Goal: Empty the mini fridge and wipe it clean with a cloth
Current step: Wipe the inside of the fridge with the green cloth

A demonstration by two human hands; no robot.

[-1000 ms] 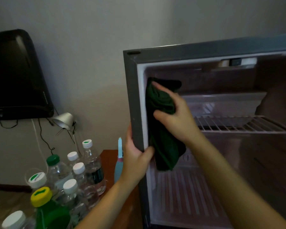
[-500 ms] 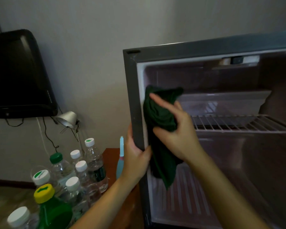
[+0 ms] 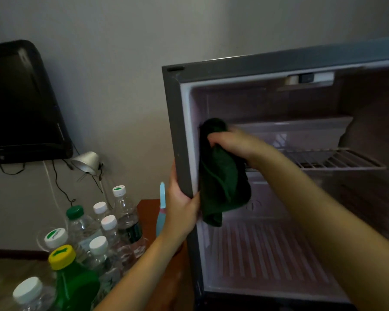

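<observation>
We're holding the fridge [image 3: 279, 61] open-fronted, left hand [image 3: 182, 203] wrapping its fingers round the left front edge. Right hand [image 3: 234, 144] is inside, gripping the dark green cloth [image 3: 222, 176] against the inner left wall, level with the wire shelf [image 3: 337, 160]. Cloth's loose end is hanging below that hand. Bottles [image 3: 99, 243] are standing grouped left of the fridge. Blue spray bottle [image 3: 161, 212] is sitting on the worktop [image 3: 148, 209], just beside the left hand.

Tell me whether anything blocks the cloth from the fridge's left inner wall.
Nothing visible does. The right hand holds the dark green cloth at the left inner wall; the wire shelf lies to its right, and the bottles stand outside the mini fridge.
</observation>
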